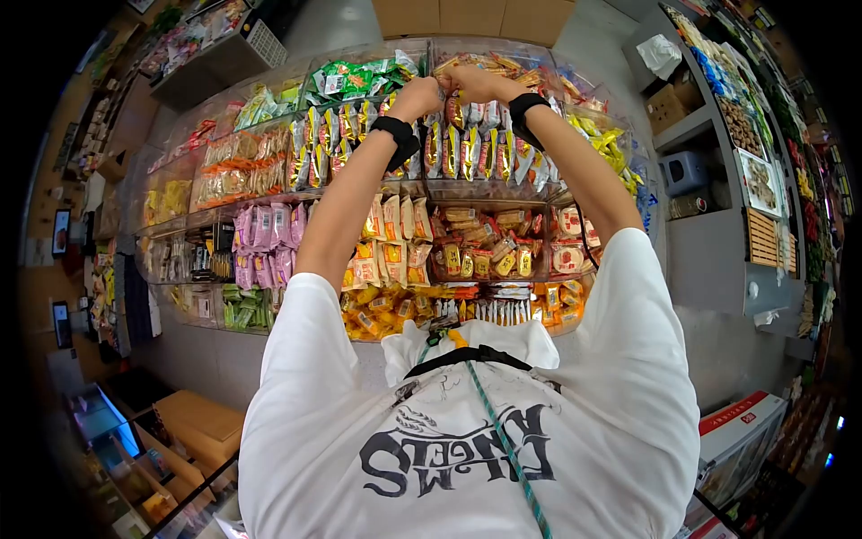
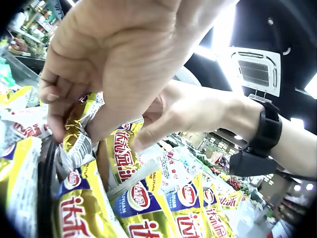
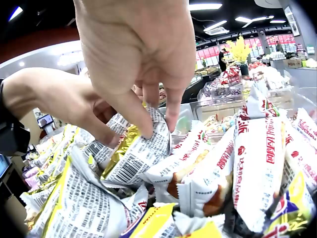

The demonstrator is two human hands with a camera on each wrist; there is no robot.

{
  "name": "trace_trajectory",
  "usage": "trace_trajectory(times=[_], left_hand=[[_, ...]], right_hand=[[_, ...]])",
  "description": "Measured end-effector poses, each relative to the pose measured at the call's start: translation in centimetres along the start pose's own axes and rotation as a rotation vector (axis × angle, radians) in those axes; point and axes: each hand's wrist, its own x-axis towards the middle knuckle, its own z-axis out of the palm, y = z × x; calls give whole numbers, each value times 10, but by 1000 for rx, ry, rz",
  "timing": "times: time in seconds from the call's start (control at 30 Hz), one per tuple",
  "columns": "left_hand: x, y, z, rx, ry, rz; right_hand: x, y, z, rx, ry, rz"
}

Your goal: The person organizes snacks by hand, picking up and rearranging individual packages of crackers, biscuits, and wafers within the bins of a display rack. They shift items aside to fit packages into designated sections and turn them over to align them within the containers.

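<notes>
Both hands meet over the yellow and white snack packets (image 1: 470,153) in the upper middle of the display. The left hand (image 2: 111,59) pinches a gold and silver packet (image 2: 77,126) between thumb and fingers. Beside it, the right hand (image 3: 143,64) has its thumb and fingers round a packet with a barcode (image 3: 136,158). In the left wrist view, the right hand (image 2: 173,111) touches a yellow packet (image 2: 121,153). Upright packets (image 3: 257,163) with red lettering stand close by.
Clear dividers (image 1: 426,190) part the bins. Green packets (image 1: 355,81) lie behind, pink ones (image 1: 269,226) to the left and yellow ones (image 1: 606,144) to the right. Cardboard boxes (image 1: 476,20) stand beyond the display; grey shelving (image 1: 696,180) is at the right.
</notes>
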Motion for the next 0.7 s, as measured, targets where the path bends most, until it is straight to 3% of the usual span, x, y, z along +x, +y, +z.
trace_trajectory(times=[0.1, 0.23, 0.3, 0.37, 0.43, 0.5, 0.53, 0.57, 0.63, 0.67, 0.7], left_hand=[[6, 1, 1, -39, -54, -62], [14, 2, -7, -18, -263, -138], [12, 2, -4, -2, -273, -109], [3, 3, 7, -10, -94, -15], [11, -1, 23, 85, -89, 30], [6, 2, 32, 101, 65, -60], [4, 3, 33, 68, 86, -84], [2, 5, 34, 67, 86, -83], [-17, 28, 14, 232, 254, 6], [1, 21, 32, 97, 425, -23], [1, 20, 32, 97, 428, -28]], right_hand=[[-1, -5, 11, -6, -52, -4], [-6, -8, 16, 85, 117, 46], [-4, -3, 21, 87, 119, 23], [-1, 3, 31, -54, 236, -91], [-7, -4, 16, -102, 331, -123], [-16, -2, -3, 156, 360, 215], [-13, 6, -9, -55, 279, 312], [-14, 9, -4, -56, 278, 313], [-16, 13, 9, -247, 172, 446], [-20, 15, 17, -300, 239, 417], [-16, 23, 21, -302, 238, 412]])
